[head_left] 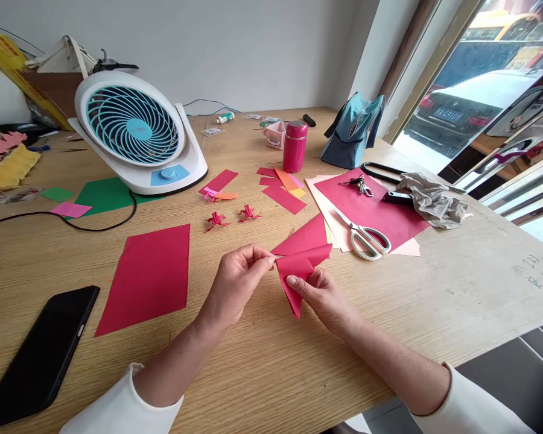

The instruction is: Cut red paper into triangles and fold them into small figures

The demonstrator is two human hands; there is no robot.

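A folded piece of red paper (298,270) is held between my two hands above the wooden table. My left hand (242,277) pinches its left corner between thumb and fingertips. On the other side, my right hand (321,295) grips the folded layers, thumb on top and fingers hidden beneath. Behind it lies a red paper piece (305,236). Two small folded red paper figures (216,220) sit just beyond my left hand. To the left rests a large red sheet (149,277), flat on the table.
White-handled scissors (370,242) lie on stacked paper (407,224) at the right, near keys (358,184) and crumpled tissue (434,199). A fan (138,129) stands back left, a pink flask (295,146) and blue bag (353,131) farther back. A black phone (40,355) is front left.
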